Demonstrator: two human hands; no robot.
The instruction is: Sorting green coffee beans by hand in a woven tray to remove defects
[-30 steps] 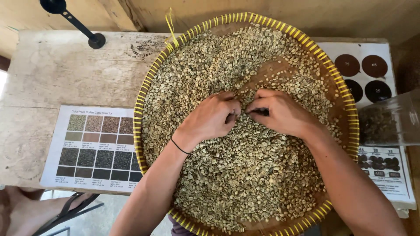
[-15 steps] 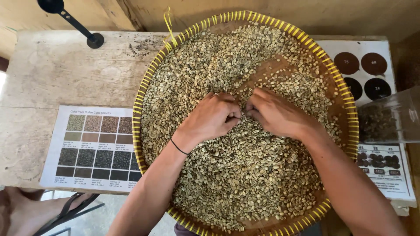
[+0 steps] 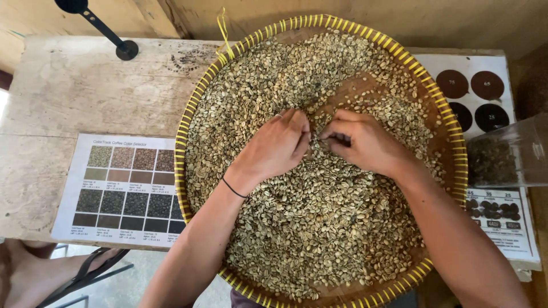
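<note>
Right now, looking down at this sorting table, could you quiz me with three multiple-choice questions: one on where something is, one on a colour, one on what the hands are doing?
1. Where does the printed chart of bean photo squares lie?
A. on the table left of the basket
B. inside the basket
C. on the floor

2. What colour is the woven rim of the round basket?
A. blue
B. yellow
C. white

3. How are the left hand and right hand placed?
A. raised above the table
B. gripping the basket rim
C. down among the pale green beans, close together

Answers: 1 A, the chart sits flat beside the basket's left edge. 2 B, yellow strips wrap the rim. 3 C, both hands rest in the beans near the basket's middle.
</note>
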